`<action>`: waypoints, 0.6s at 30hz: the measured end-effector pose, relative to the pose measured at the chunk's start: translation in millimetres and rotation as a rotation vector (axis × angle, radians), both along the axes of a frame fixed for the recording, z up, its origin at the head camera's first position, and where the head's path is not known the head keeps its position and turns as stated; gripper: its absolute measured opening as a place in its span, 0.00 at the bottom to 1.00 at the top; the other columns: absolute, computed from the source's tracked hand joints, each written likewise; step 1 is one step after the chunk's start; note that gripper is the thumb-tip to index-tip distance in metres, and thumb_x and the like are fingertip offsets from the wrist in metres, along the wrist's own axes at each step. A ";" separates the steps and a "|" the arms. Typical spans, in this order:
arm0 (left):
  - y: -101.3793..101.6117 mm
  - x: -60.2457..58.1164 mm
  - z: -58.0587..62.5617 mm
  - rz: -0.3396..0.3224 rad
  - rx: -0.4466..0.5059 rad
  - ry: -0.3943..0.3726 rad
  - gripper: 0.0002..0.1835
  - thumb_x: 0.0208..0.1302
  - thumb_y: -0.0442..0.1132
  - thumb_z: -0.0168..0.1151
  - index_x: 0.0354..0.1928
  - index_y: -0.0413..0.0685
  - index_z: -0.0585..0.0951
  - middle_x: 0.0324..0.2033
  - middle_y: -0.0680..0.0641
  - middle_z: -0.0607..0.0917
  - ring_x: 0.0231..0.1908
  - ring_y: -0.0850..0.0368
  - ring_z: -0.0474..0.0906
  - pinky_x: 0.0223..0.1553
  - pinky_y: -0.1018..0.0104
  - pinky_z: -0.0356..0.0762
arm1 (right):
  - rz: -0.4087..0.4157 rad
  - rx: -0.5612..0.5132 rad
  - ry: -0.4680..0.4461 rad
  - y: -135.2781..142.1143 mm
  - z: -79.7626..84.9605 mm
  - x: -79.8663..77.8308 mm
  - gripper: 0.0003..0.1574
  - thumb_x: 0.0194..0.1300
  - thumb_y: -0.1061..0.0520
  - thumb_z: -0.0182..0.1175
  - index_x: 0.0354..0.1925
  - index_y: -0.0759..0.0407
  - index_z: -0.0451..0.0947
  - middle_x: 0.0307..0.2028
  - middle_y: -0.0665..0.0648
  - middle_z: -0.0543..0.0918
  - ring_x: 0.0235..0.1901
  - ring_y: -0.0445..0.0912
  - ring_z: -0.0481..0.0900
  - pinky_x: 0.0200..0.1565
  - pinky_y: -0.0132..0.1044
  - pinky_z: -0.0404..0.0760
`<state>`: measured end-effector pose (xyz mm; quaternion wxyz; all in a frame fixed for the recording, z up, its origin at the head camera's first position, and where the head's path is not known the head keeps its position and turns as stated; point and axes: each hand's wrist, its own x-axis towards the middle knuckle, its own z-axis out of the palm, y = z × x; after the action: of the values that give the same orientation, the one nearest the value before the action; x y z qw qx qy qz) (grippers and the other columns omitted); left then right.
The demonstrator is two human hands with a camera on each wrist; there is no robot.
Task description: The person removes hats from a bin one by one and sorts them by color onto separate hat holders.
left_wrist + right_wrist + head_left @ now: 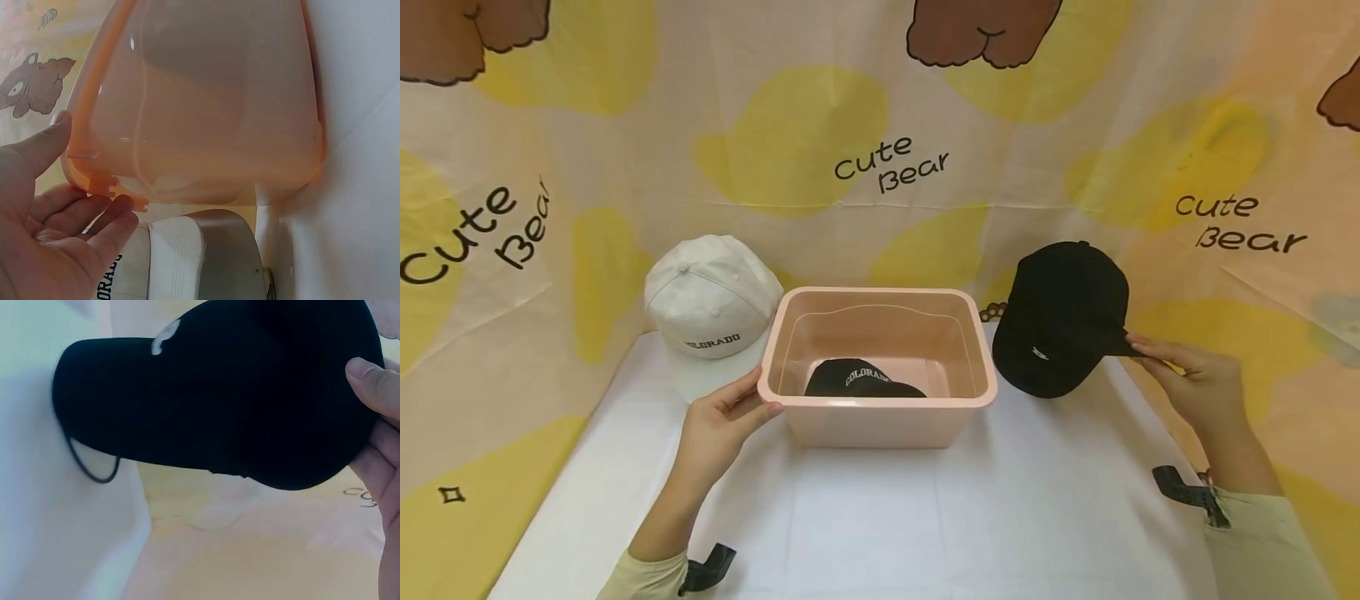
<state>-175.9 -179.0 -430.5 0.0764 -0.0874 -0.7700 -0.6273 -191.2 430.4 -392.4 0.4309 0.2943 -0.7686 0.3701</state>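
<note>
A pale pink plastic bin (880, 429) stands mid-table, a black cap lettered COLORADO (865, 379) lying inside. My left hand (718, 425) grips the bin's front left corner; in the left wrist view the thumb lies along the rim and the fingers bend under it. To the right of the bin, a second black cap (1060, 308) with a small white mark hangs from my right hand (1198, 383), which pinches its edge between thumb and fingers. The right wrist view shows a thin dark loop (103, 480) at the cap's far end.
A white COLORADO cap (711, 292) sits left of the bin, close behind my left hand. The white-covered table (865, 525) spreads in front. A printed "Cute Bear" cloth (820, 133) rises behind and at both sides. Black straps hang at both wrists.
</note>
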 end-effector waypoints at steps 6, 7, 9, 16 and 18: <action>-0.7 1.0 0.3 0.007 0.001 0.004 0.37 0.60 0.38 0.77 0.70 0.37 0.73 0.64 0.36 0.79 0.60 0.49 0.80 0.51 0.73 0.83 | 0.087 -0.041 -0.115 5.5 -13.7 3.7 0.11 0.50 0.76 0.74 0.34 0.83 0.85 0.40 0.71 0.89 0.46 0.39 0.89 0.47 0.22 0.85; -0.9 1.1 0.5 0.006 0.001 0.005 0.37 0.60 0.38 0.77 0.70 0.37 0.73 0.64 0.36 0.79 0.60 0.50 0.80 0.51 0.73 0.83 | 0.093 -0.050 -0.136 7.3 -16.6 3.4 0.12 0.48 0.80 0.74 0.34 0.83 0.84 0.40 0.72 0.88 0.46 0.39 0.89 0.46 0.22 0.85; -1.4 1.1 0.5 0.003 0.003 0.006 0.37 0.60 0.38 0.76 0.70 0.37 0.73 0.64 0.36 0.79 0.60 0.51 0.80 0.52 0.73 0.83 | 0.074 -0.052 -0.172 10.9 -22.2 3.1 0.16 0.42 0.85 0.72 0.35 0.81 0.85 0.40 0.70 0.89 0.46 0.39 0.89 0.44 0.22 0.85; -0.3 1.0 0.5 -0.005 0.012 0.012 0.37 0.61 0.36 0.76 0.70 0.36 0.73 0.64 0.35 0.79 0.60 0.50 0.80 0.52 0.73 0.83 | 0.142 -0.201 -0.311 14.5 -34.6 6.7 0.22 0.41 0.91 0.66 0.39 0.85 0.83 0.45 0.65 0.90 0.48 0.41 0.89 0.45 0.25 0.86; 0.5 1.3 0.2 -0.010 0.017 0.005 0.37 0.61 0.36 0.76 0.70 0.36 0.72 0.64 0.35 0.78 0.60 0.48 0.80 0.52 0.73 0.83 | 0.183 -0.259 -0.329 16.0 -37.7 7.5 0.22 0.43 0.91 0.64 0.41 0.88 0.81 0.46 0.65 0.89 0.50 0.43 0.88 0.50 0.26 0.85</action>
<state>-174.6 -178.5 -430.2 0.0761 -0.0922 -0.7639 -0.6341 -183.7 446.4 -430.0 0.2986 0.2406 -0.7446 0.5464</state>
